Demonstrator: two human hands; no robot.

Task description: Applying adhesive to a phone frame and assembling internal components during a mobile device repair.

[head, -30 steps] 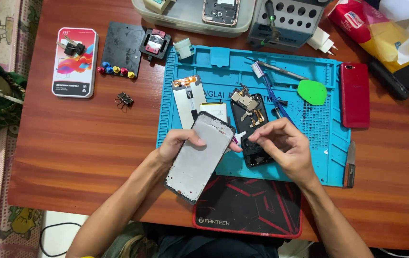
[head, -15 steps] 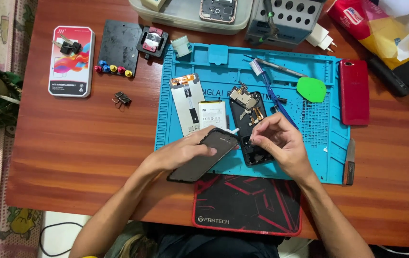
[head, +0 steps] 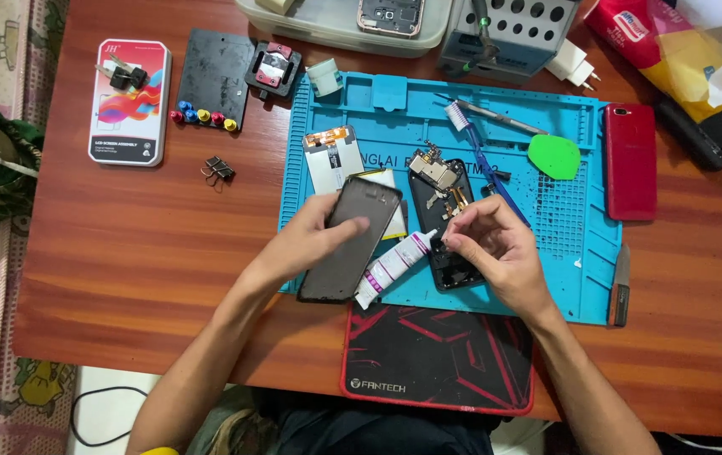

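Note:
My left hand (head: pixel 310 244) grips a dark phone screen panel (head: pixel 352 240), lying tilted over the left part of the blue work mat (head: pixel 580 253). My right hand (head: pixel 491 248) pinches something small over an opened black phone body (head: pixel 445 211) with exposed circuit parts. A white glue tube (head: pixel 390 265) lies on the mat between my hands. A white phone part with an orange flex cable (head: pixel 331 156) lies above the panel.
A blue toothbrush (head: pixel 479 152), a green pick (head: pixel 553 156) and a red phone (head: pixel 630 160) lie to the right. A screen box (head: pixel 129 101), black jig (head: pixel 213 76) and binder clip (head: pixel 219 168) sit left. A black-and-red pad (head: pixel 437 354) lies near me.
My left hand has turned the screen panel over from its pale back to its dark side and lowered it toward the mat. The glue tube now shows between my hands.

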